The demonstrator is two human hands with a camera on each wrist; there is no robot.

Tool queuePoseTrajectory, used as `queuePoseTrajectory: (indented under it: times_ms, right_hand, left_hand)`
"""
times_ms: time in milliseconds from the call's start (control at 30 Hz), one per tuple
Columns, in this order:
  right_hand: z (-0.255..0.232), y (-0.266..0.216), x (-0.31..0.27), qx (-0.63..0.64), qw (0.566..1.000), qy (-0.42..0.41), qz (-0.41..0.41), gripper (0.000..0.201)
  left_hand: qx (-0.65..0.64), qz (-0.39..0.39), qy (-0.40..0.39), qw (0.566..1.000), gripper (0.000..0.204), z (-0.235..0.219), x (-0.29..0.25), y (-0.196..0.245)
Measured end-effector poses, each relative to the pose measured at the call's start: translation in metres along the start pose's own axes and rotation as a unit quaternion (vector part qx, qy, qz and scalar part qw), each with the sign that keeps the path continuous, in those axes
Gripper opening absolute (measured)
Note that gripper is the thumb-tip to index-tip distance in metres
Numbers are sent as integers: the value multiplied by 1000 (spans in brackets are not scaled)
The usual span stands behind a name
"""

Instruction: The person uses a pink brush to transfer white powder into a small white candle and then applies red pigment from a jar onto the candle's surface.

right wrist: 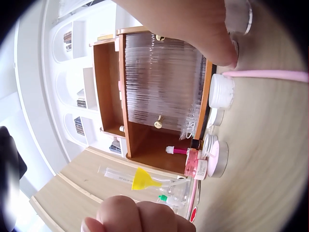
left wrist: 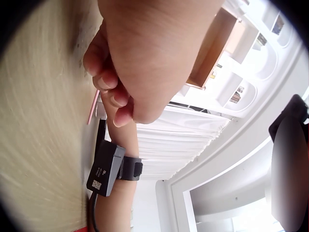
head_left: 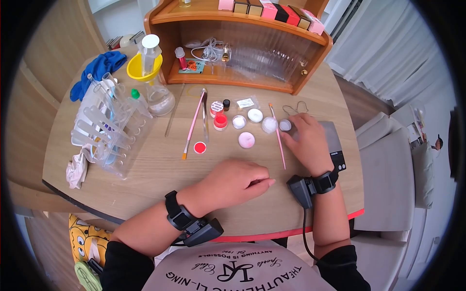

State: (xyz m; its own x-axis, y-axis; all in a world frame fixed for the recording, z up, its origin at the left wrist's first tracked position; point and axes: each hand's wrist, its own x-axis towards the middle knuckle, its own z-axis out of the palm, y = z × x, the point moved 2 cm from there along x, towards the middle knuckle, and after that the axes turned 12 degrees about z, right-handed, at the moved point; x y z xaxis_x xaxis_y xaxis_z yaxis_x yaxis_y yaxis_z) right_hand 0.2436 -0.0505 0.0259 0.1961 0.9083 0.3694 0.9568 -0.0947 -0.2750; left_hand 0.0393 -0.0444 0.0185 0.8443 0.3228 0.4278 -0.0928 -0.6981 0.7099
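Observation:
My right hand (head_left: 310,143) is at the right of the table, thumb and forefinger bent around a small clear jar (head_left: 285,125). The thumb (right wrist: 217,46) lies close beside it in the right wrist view; the other fingertips are hidden. Left of this jar lies a pink brush (head_left: 278,138), and past it stand a clear jar with white contents (head_left: 269,125) and a white round lid (head_left: 255,115). At the front middle, my left hand (head_left: 233,182) rests on the table with loosely curled fingers and nothing in them. Under the right hand sits a small scale (head_left: 332,138).
A red jar (head_left: 220,121), a pink-filled pot (head_left: 246,140) and a red disc (head_left: 200,147) stand mid-table beside another brush (head_left: 194,123). On the left are a rack of test tubes (head_left: 109,131) and a flask (head_left: 160,99) with a yellow funnel (head_left: 138,75). A wooden cabinet (head_left: 233,17) stands behind.

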Motion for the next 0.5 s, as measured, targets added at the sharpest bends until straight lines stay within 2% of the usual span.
queuePoseTrajectory:
  times_ms: [367, 433, 500]
  right_hand:
    - [1, 0, 5, 39, 999, -6, 12, 23]
    - [-3, 0, 4, 131, 989, 2, 69, 23]
    - [-8, -6, 4, 154, 984, -7, 84, 24]
  left_hand:
    - [23, -6, 11, 1000, 22, -1, -1, -4]
    - [20, -25, 29, 999, 21, -2, -2, -6]
    - [17, -44, 47, 998, 21, -5, -3, -7]
